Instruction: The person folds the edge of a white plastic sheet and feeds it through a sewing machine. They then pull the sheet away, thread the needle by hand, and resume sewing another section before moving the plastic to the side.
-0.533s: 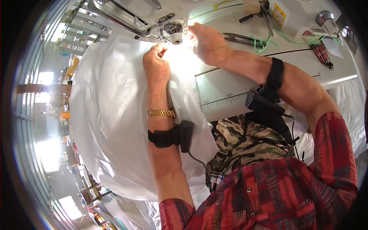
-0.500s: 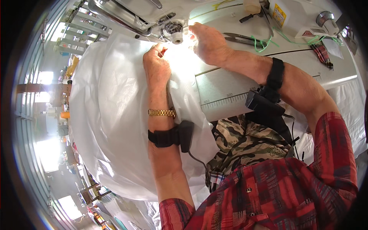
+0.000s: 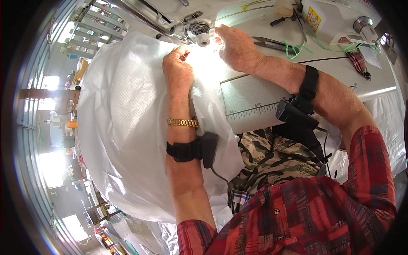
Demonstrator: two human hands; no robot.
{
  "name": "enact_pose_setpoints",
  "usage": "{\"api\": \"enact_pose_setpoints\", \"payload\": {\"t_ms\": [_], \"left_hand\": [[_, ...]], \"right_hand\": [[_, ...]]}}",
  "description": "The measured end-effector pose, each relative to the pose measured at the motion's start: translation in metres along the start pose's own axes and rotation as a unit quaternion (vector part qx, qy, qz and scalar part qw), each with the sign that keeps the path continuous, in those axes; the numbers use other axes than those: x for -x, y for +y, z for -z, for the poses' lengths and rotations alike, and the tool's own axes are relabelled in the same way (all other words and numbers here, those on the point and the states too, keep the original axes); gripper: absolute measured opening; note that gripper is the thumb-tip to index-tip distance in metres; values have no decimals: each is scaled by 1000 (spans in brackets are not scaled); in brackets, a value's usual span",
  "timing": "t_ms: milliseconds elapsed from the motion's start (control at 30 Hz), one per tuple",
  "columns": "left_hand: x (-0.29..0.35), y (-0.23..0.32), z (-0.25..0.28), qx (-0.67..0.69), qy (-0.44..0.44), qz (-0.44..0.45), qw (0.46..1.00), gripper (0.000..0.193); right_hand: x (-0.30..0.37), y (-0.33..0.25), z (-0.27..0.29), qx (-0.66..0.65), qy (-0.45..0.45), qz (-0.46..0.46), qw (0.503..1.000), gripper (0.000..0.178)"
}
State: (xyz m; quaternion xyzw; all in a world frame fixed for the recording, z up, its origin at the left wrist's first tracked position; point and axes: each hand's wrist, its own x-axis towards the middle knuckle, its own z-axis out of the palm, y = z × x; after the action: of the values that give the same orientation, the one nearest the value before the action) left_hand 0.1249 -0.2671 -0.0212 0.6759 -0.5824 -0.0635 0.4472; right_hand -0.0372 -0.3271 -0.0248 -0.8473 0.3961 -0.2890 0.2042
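A large sheet of white, slightly shiny fabric (image 3: 131, 106) drapes over the left side of the sewing machine bed and hangs down beside my lap. My left hand (image 3: 177, 70) lies over its upper right part, thumb and fingers pinched on the fabric. Just above and between my hands is the sewing machine head (image 3: 199, 32), with a pale round knob at its end. To the right of it my right hand (image 3: 239, 47) has its fingers curled together, close by the head. Bright lamp glare hides the needle area and whatever those fingers hold.
On the machine table (image 3: 250, 110), marked with a ruler scale, lie dark scissors (image 3: 272, 43) and green thread (image 3: 294, 51). A white machine part with a yellow label (image 3: 313, 19) and a plaid cloth scrap (image 3: 358, 64) are farther right. Metal racks stand at far left.
The view has shifted a little, so the machine appears slightly farther right. Both hands stay near the machine head in almost the same poses.
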Motion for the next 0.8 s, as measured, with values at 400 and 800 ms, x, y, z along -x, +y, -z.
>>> {"api": "enact_pose_setpoints", "payload": {"t_ms": [400,800], "left_hand": [[1,7,0,-28,5,-3,1000,15],[0,6,-3,-19,-10,1,1000,14]], "right_hand": [[-2,2,7,-6,-51,-14,999,44],[-2,-2,8,7,-54,-19,998,44]]}}
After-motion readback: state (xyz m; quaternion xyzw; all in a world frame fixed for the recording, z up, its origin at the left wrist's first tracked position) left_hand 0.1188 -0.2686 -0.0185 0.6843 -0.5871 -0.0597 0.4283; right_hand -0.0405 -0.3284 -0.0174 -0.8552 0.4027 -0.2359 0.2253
